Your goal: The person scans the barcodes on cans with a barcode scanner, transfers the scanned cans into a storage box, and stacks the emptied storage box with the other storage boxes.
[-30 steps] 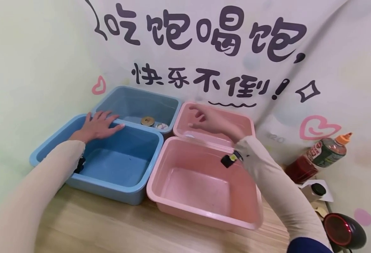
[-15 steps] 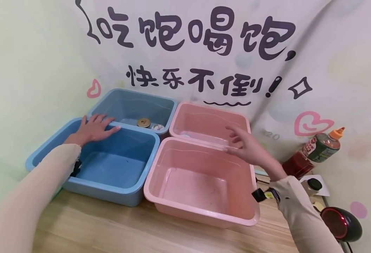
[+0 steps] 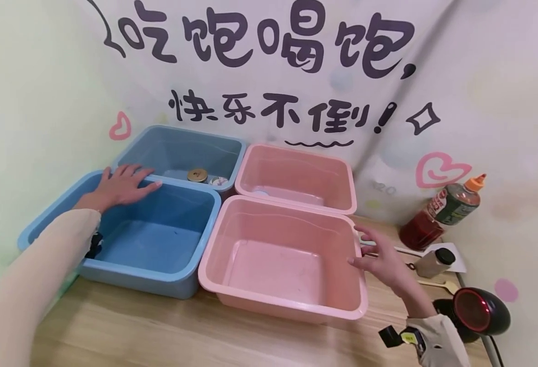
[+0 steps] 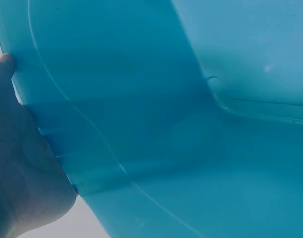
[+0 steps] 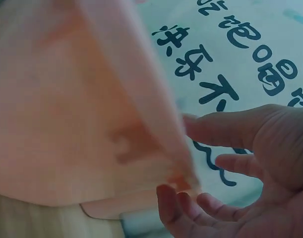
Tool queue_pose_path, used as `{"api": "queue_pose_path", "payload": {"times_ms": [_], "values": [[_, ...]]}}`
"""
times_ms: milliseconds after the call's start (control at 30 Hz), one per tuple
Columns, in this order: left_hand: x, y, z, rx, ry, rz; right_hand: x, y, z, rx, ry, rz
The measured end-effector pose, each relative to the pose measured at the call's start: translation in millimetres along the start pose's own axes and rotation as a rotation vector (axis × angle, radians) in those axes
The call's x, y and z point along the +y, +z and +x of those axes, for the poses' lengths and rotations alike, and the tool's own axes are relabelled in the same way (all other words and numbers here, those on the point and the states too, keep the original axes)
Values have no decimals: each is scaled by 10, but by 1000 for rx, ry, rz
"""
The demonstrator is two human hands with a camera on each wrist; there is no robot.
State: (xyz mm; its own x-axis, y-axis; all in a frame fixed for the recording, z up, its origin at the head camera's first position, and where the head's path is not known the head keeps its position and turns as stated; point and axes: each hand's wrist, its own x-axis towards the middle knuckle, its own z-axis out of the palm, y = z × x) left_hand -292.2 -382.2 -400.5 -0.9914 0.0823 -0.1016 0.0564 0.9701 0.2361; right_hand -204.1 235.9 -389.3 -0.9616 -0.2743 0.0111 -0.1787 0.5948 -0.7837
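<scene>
My left hand (image 3: 119, 188), fingers spread, rests on the far rim of the front blue basin (image 3: 145, 283), where the back blue basin (image 3: 191, 142) adjoins it. In the left wrist view, the hand (image 4: 27, 153) lies along the rim of the blue basin (image 4: 141, 148). My right hand (image 3: 388, 262) is at the right rim of the front pink basin (image 3: 292, 308). Its fingers are loosely bent, the thumb by the rim; contact is hard to tell. The right wrist view has the hand (image 5: 250, 173) close beside the blurred pink basin (image 5: 67, 124). Nothing is held.
Behind stands another pink basin (image 3: 296, 171). A gold round tin (image 3: 197, 175) and a white round item (image 3: 218, 181) lie in the back blue basin. At right are a sauce bottle (image 3: 445, 214), a black-capped jar (image 3: 435, 262), a wooden spoon (image 3: 448, 284) and a black-and-red device (image 3: 484, 311).
My right hand has moved from above the back pink basin rightward and nearer, down to the front pink basin's right rim. The left hand stays on the blue rim. The head view has shifted slightly.
</scene>
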Motion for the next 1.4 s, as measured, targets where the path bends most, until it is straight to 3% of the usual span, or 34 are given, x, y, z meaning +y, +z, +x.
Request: {"api": "queue_pose_path", "payload": {"times_ms": [167, 467, 567, 667, 800, 900, 1033, 1167, 1300, 1400], "values": [[52, -104, -73, -25, 8, 25, 50, 111, -69, -29, 72, 117], [122, -173, -103, -50, 29, 45, 100, 103, -138, -93, 135, 241], [172, -203, -74, 4, 49, 31, 103, 101, -144, -101, 141, 259], [328, -269, -53, 97, 95, -15, 113, 88, -148, -105, 141, 272], [692, -349, -92, 232, 136, -30, 125, 65, -150, -111, 138, 280], [989, -352, -167, 290, 138, -23, 130, 53, -155, -117, 144, 278], [1336, -325, -270, 234, 152, -127, 129, 24, -176, -117, 151, 248], [1632, -304, -357, 149, 172, -306, 136, -8, -204, -111, 160, 241], [1847, -286, -429, 86, 176, -476, 162, -45, -231, -114, 155, 262], [1969, -270, -486, -6, 155, -608, 183, -79, -246, -126, 148, 267]]}}
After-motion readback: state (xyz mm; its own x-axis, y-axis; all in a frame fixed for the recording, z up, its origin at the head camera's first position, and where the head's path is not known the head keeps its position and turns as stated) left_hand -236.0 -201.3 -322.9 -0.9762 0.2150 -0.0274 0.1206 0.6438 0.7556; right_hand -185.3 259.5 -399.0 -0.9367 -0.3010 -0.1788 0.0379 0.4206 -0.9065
